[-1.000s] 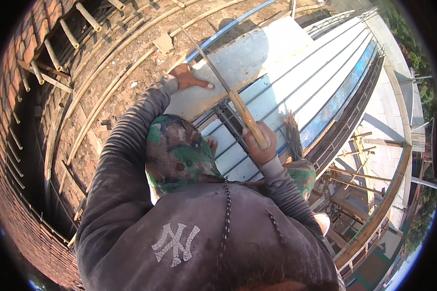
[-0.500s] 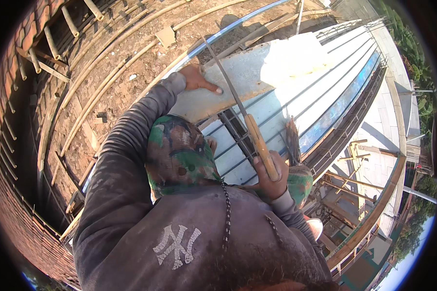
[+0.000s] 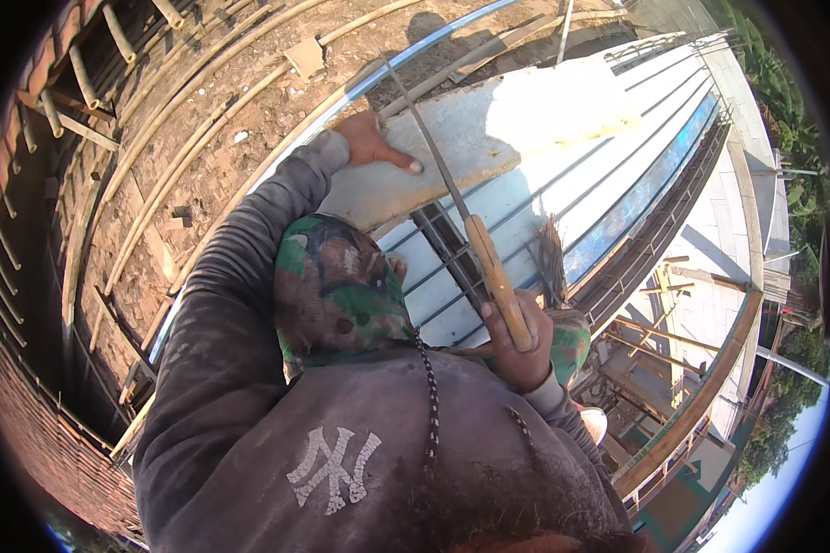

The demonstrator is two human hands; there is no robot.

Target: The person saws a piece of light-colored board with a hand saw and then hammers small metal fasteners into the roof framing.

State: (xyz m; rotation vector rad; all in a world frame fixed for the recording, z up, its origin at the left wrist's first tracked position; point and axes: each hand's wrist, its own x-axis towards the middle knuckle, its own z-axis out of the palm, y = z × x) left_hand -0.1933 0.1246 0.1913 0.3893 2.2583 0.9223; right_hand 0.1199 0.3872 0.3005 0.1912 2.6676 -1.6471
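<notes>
While the left hand (image 3: 371,146) is pressing flat, fingers spread, on the grey board (image 3: 489,138), the right hand (image 3: 518,339) is gripping the saw's wooden handle (image 3: 498,281) tightly. Its thin blade (image 3: 426,138) is crossing the board, which is lying over the steel bars (image 3: 572,198).

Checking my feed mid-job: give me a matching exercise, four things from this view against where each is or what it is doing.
Things:
1. left hand
2. right hand
3. saw blade
4. bamboo poles

States:
A. grips a wooden handle
B. lie on the dirt surface at left
C. pressed flat on the grey board
D. crosses the board at a slant

Pairs: 1-C, 2-A, 3-D, 4-B
</notes>
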